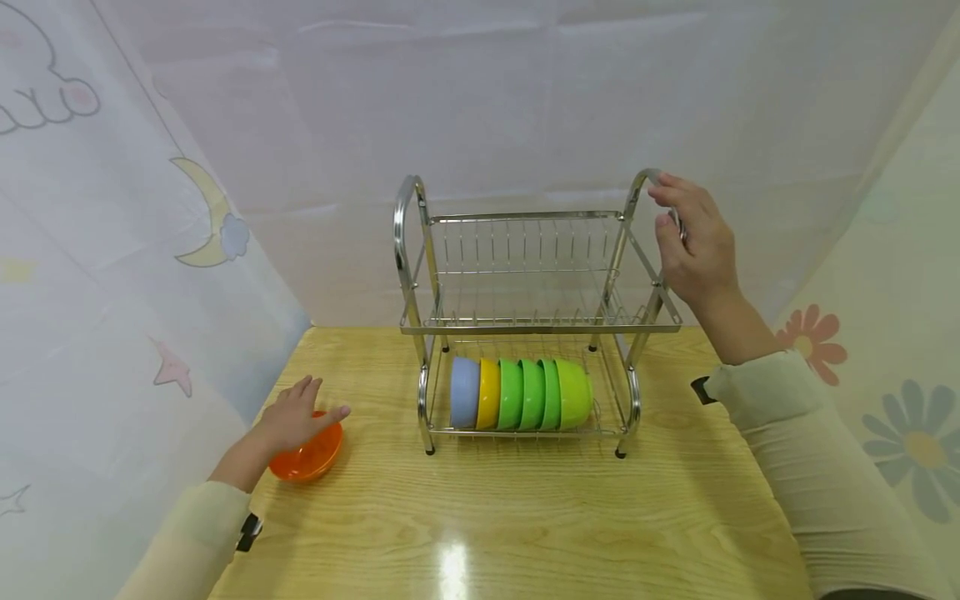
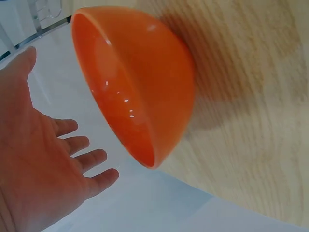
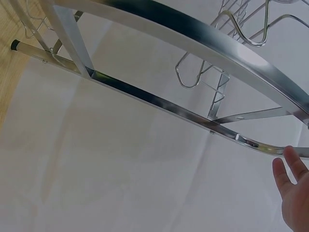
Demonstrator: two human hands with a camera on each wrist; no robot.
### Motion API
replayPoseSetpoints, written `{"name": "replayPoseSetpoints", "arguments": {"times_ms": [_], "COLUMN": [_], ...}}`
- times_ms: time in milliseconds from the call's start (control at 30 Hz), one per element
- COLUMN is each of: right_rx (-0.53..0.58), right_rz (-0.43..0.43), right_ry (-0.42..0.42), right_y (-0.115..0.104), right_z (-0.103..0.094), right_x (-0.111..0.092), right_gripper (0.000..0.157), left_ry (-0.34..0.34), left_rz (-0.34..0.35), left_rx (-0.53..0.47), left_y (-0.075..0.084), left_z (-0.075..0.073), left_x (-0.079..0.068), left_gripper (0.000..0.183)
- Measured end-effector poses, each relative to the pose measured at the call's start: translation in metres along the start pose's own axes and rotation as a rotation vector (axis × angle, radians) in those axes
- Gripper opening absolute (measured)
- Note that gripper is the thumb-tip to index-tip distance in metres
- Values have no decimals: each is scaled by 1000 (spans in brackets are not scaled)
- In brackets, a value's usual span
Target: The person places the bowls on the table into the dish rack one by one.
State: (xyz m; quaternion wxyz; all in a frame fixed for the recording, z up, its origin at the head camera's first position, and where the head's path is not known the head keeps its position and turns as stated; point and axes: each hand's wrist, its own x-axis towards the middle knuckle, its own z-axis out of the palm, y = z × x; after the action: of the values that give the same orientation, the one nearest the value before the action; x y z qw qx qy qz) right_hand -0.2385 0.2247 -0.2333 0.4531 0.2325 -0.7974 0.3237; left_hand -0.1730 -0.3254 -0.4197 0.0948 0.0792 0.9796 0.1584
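An orange bowl (image 2: 159, 72) stands upright on the wooden table at the left. My left hand (image 1: 291, 419) is over it, fingers spread; in the left wrist view the palm is bare and apart from the rim. My right hand (image 1: 696, 242) is at the upper right end of a metal two-tier dish rack (image 1: 540, 330). Its fingers (image 3: 292, 159) reach to the curved end rail (image 3: 260, 147); whether they touch it I cannot tell. On the lower tier a blue bowl (image 1: 465, 393), a yellow bowl (image 1: 489, 393) and several green bowls (image 1: 574, 395) stand on edge in a row.
The upper tier's wire slots (image 1: 525, 250) hold no dishes. The rack's black-tipped feet (image 1: 430, 452) rest on the wooden table (image 1: 360, 533). Pale printed sheets (image 1: 480, 108) hang behind and at both sides, close to the table.
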Motion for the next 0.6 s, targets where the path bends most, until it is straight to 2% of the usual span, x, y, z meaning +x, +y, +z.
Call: {"name": "replayPoseSetpoints", "arguments": {"times_ms": [433,600], "right_rx": [-5,-11], "right_rz": [12,10], "right_ry": [1,-6], "right_y": [-2,0], "right_z": [1,1], "right_x": [-1,-2], "right_gripper": [35,36], "left_ry": [-11,-24], "left_rz": [-13,-19], "left_rx": [17,2], "left_y": [-11,-12], "left_z": [22,23], "left_x": [-9,-14], "left_gripper": [108,107]}}
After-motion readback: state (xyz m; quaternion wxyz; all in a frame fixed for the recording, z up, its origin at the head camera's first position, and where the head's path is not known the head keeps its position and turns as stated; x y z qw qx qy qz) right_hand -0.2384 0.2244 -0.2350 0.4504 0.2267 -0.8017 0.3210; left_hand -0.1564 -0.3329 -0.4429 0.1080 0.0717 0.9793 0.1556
